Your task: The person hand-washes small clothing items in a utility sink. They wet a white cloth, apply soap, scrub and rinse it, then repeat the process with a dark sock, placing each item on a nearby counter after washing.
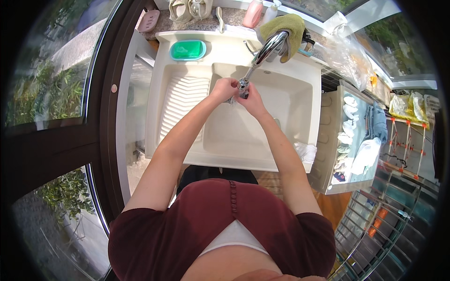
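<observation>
My left hand (225, 90) and my right hand (252, 100) meet just under the spout of a chrome faucet (266, 52), over the basin of a white laundry sink (228, 159). The fingertips of both hands are close together at the faucet's outlet, where what looks like water runs. Something small and dark shows between the fingers; what it is, and whether either hand grips it, I cannot tell. A ribbed washboard (184, 102) fills the sink's left side. A green bar of soap (187, 49) lies in a blue dish at the back left. A white cloth (305, 152) rests on the front right corner.
An olive-green cloth (291, 30) drapes over the faucet's back. A brush (220, 19), a pink bottle (253, 13) and shoes (190, 10) stand behind the sink. Right of it, small clothes lie on a drawer-like cabinet (323, 140). A metal rack (365, 224) stands lower right.
</observation>
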A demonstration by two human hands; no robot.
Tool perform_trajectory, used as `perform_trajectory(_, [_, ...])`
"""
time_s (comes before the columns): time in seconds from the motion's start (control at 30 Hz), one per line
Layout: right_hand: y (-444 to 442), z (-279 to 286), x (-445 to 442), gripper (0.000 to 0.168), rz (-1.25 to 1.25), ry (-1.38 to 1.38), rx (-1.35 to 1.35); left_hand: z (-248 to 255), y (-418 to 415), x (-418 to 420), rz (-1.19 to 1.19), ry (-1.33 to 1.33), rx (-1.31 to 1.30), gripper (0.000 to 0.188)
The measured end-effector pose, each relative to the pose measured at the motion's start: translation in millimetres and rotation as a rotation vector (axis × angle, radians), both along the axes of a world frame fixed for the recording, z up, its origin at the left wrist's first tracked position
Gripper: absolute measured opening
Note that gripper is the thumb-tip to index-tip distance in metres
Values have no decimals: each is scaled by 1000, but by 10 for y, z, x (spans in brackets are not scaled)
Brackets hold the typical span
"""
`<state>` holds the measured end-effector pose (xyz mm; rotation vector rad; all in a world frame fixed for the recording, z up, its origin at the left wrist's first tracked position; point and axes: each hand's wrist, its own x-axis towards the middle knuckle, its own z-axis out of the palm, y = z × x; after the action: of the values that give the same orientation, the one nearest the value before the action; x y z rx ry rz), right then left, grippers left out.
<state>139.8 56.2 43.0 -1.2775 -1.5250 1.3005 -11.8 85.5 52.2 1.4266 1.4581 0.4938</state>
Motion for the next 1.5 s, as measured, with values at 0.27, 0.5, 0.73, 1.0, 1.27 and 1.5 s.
perform_trajectory(0.27, [229,-315,145,20,116,-554,76,-277,22,-147,251,-244,-50,29])
perform_trajectory(0.5, [191,217,271,19,155,102,-496,-817,31,-110,216,-260,-139,57])
perform_trajectory(0.73, [202,366,547,21,230,382,-679,-1579,-141,51,19,-446,-610,51])
perform_trajectory(1.0, [402,412,937,20,109,451,-592,-1331,-370,217,26,-780,-939,49])
perform_trajectory(1.27, [577,454,1216,15,-54,343,-487,-1711,-271,26,110,132,-176,38])
perform_trajectory(1.5, [657,-49,1998,12,-374,315,-514,-1027,-255,128,67,-301,-443,26])
